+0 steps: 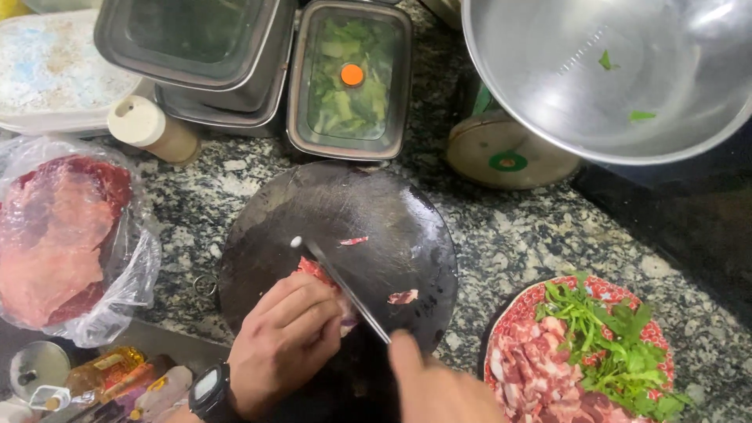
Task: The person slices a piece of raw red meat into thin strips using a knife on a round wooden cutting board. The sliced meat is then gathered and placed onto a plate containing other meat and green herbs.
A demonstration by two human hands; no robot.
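1. The right hand [439, 388] is cut off by the bottom edge; its grip on the knife [341, 286] handle is out of sight.
2. The left hand [282, 341] covers most of the meat piece [313, 270] on the round board [337, 243].
3. The red plate [583, 352] runs off the bottom edge.
4. The metal bowl [611, 70] is cropped at the top and right.
5. The bagged meat [59, 235] blurs behind plastic.

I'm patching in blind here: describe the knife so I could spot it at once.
Find the round dark cutting board in the middle of the speckled granite counter. The knife lies slantwise across its near half, blade edge-on, between the left hand pressing red meat and the right hand. It is the only thin, shiny metal strip there.
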